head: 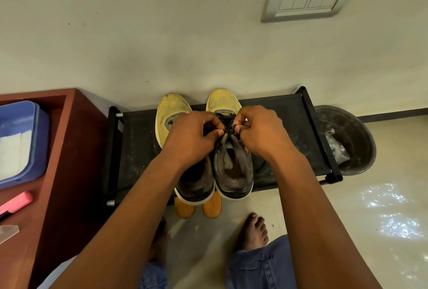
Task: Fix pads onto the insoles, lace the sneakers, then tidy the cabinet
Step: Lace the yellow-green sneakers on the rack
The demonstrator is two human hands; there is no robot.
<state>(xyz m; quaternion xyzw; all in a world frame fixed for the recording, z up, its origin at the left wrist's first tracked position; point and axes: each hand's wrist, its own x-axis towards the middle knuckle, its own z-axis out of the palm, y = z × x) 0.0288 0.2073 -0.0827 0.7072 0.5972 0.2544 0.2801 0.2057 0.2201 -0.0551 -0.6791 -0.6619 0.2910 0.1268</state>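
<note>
Two yellow-and-black sneakers stand side by side on the black shoe rack (287, 126), toes toward the wall. Over the right sneaker (232, 168), both hands meet at its tongue. My left hand (192, 136) pinches the black lace (228, 129) from the left. My right hand (259, 131) pinches the same lace from the right. The left sneaker (170, 112) is partly hidden under my left hand and forearm.
A brown cabinet (67, 149) stands on the left with a blue tray (27, 140) of white pads and a pink marker (16, 202) on it. A black bin (352, 136) sits right of the rack. Orange slippers (199, 207) lie under the rack, near my bare feet.
</note>
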